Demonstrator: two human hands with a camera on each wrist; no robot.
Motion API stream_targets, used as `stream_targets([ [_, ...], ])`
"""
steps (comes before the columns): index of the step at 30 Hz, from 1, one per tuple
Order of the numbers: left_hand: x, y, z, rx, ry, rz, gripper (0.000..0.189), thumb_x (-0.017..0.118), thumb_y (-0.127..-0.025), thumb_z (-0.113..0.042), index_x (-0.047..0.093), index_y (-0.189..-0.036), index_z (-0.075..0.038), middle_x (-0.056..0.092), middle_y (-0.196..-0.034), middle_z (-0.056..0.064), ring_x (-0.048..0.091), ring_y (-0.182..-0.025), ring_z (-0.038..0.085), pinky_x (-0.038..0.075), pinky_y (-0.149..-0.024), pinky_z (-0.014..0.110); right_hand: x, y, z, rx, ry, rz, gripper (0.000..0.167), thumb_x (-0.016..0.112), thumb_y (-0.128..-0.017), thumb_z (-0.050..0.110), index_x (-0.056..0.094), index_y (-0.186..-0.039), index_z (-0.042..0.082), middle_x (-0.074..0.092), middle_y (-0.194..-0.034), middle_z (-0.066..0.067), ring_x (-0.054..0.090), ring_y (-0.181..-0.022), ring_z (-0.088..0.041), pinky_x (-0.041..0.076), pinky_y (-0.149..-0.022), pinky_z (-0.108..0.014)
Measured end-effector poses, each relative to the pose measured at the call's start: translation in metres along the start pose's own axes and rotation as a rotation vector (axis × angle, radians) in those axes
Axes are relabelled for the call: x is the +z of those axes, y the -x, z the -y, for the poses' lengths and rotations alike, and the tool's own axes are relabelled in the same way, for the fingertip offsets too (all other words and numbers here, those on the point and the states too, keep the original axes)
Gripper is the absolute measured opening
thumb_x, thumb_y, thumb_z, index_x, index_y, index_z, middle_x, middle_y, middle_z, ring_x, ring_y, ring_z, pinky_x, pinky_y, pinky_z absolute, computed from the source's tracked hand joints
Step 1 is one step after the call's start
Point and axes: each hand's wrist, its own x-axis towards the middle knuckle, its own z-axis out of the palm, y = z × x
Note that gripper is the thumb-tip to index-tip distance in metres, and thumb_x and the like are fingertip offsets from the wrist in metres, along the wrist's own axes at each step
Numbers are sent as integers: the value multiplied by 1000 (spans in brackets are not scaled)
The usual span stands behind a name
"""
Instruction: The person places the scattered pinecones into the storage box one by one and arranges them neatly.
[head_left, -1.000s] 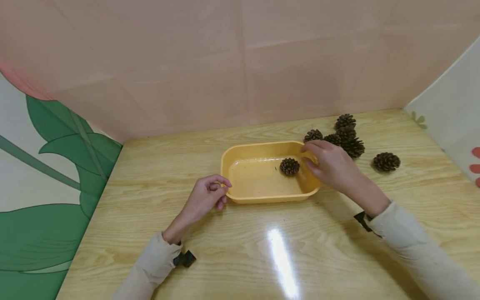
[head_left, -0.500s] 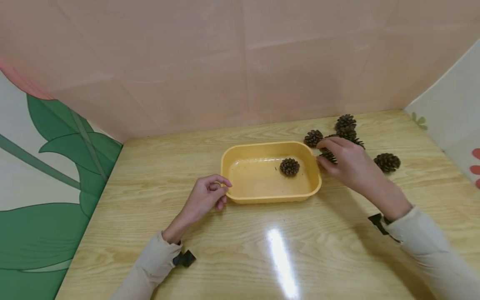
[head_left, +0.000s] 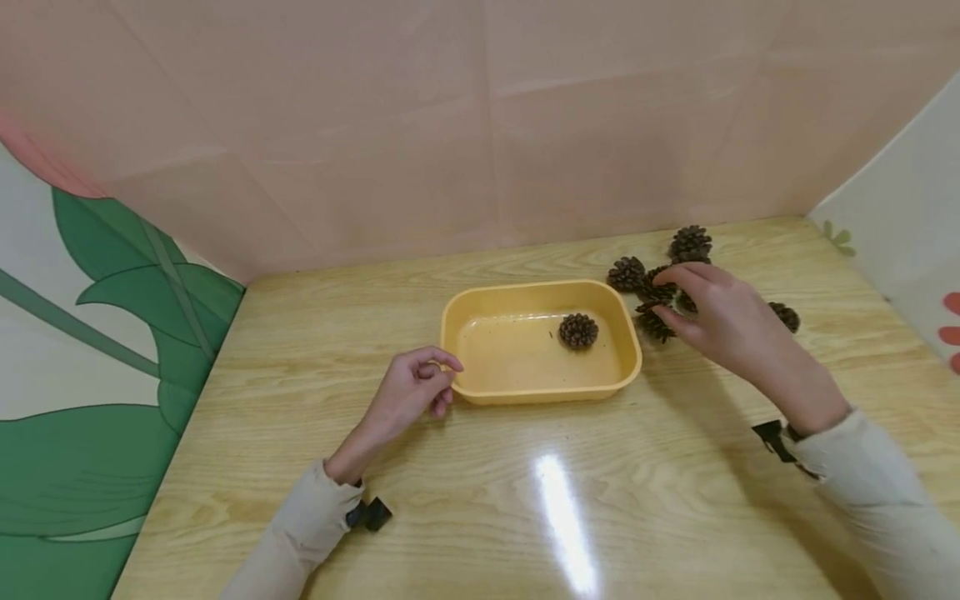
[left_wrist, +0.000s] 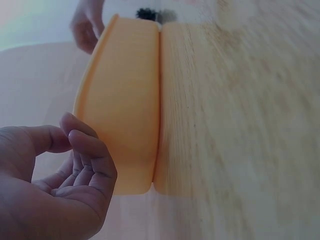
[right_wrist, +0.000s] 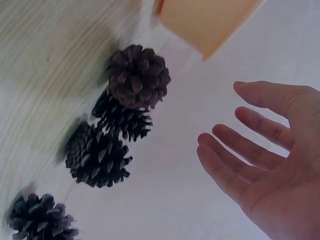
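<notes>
A yellow plastic basin point(head_left: 540, 397) stands on the table with one pine cone point(head_left: 578, 332) lying inside it, right of the middle. At the basin's left front corner, my left hand point(head_left: 405, 393) pinches the rim between index finger and thumb, its other fingers curled. My right hand point(head_left: 731, 321) hovers over the pine cones point(head_left: 626, 273) right of the basin, thumb and fingers spread apart. In the right wrist view that palm holds nothing, and several pine cones point(right_wrist: 139, 76) lie a short way off its fingertips. The hand partly covers the cluster in the head view.
A single pine cone point(head_left: 784, 316) lies apart at the right, partly behind the right hand. The wood-grain table point(head_left: 337, 317) ends at a pinkish cloth backdrop point(head_left: 375, 167). Painted panels with leaves point(head_left: 75, 467) flank the left side.
My right hand has moved from the basin's right rim rightward to over the pine cone cluster. The left hand has stayed at the basin's corner.
</notes>
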Motion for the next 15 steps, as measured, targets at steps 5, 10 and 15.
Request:
stream_targets([
  [5,0,1,-1,-1,-2,-1,18,59,-97,-1,62,-106,14,62,-63,10,55,-50,13,49,-46,27,-3,1,-8,54,7,13,41,77,-87,10,61,-123,-1,61,-120,-28,64,-90,-46,54,-71,-60],
  [10,1,1,0,1,2,-3,17,59,-97,0,62,-106,14,62,-63,9,55,-50,13,49,-46,27,-3,2,-15,83,9,51,43,75,-89,13,60,-126,-2,59,-123,-31,63,-92,-48,53,-74,-61],
  [15,1,1,1,11,3,-8,17,59,-97,-1,62,-106,13,62,-63,9,56,-50,13,49,-46,26,2,3,-19,127,-3,137,45,72,-92,16,56,-131,-1,55,-127,-33,63,-93,-48,53,-76,-61],
])
